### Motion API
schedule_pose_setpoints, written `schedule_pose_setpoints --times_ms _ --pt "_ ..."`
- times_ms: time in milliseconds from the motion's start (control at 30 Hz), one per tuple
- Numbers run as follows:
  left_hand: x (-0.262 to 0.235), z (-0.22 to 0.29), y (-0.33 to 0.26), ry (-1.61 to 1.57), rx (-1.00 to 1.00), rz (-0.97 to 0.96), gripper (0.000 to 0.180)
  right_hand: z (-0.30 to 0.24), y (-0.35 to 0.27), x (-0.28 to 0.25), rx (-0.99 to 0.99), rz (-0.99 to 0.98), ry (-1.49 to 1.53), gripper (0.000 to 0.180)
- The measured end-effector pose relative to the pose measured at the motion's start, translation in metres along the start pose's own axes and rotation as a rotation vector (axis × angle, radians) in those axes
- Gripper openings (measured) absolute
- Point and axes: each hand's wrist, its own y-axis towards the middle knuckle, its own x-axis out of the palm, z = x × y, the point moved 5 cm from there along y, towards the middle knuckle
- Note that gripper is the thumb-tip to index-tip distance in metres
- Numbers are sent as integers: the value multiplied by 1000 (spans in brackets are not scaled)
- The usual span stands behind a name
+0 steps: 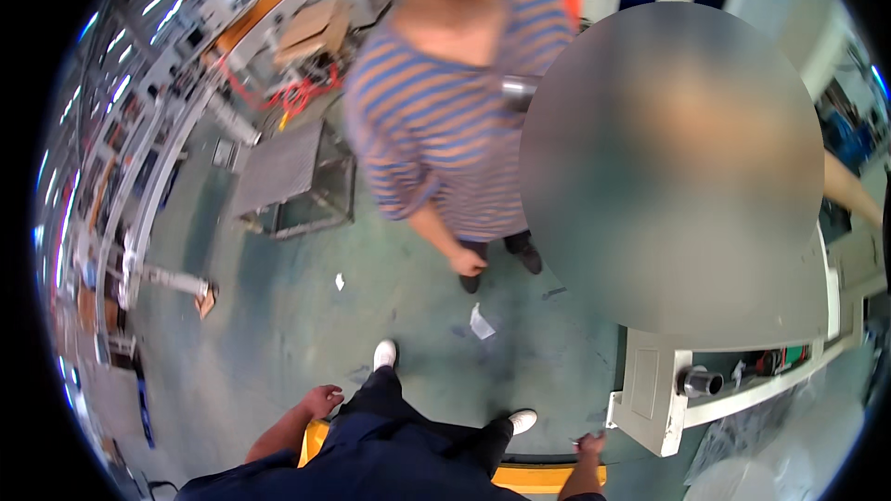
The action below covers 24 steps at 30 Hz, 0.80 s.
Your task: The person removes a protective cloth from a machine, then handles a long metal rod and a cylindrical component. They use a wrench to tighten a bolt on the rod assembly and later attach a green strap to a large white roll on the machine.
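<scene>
My left hand [323, 401] hangs beside my left thigh, its fingers loosely bent and apart, with nothing visible in them. Low on the right, my right hand [590, 450] is held away from my body, near the corner of a white metal frame [654, 394]. Its fingers look curled together; whatever they may hold is too small to make out. Yellow edges [543, 478] show behind my legs, beside both forearms.
Facing me stands a person in a striped shirt [445, 130]. A round blurred patch covers much of the right side. A grey metal table [283, 167] stands at the left, near red hoses [302, 93]. White scraps [481, 322] lie on the green floor [278, 315].
</scene>
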Motion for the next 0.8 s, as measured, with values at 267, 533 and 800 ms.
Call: schedule_pose_setpoints --times_ms 267,533,800 --pt "-59 -242 97 -178 -230 -102 52 16 -236 272 537 -432 272 29" --pt "-284 -228 316 -141 -193 44 43 -37 -405 375 736 -466 50 74" --pt "-455 85 560 -206 239 -14 42 -44 -454 529 805 -554 362 103"
